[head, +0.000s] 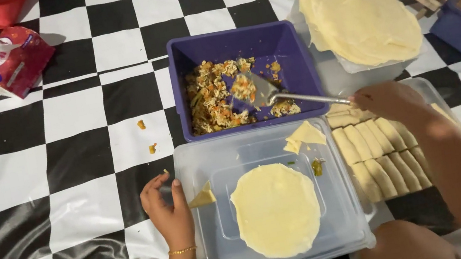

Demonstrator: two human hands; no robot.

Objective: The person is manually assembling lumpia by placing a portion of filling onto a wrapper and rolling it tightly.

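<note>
The right hand [385,100] is gripping a metal spoon [274,94] whose bowl is carrying chopped vegetable filling [213,98] inside the purple tub [292,50]. The left hand [168,212], fingers loosely curled and holding nothing, is resting against the edge of the upturned clear lid [345,216], where one round wrapper [276,209] is lying flat. Finished rolls [378,154] are sitting in a clear container just right of it, and a stack of wrappers [358,14] is lying beyond.

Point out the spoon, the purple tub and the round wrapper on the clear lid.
spoon [264,87], head view, on its bowl.
purple tub [294,62], head view, bare inner floor.
round wrapper [276,210], head view, its middle.
</note>
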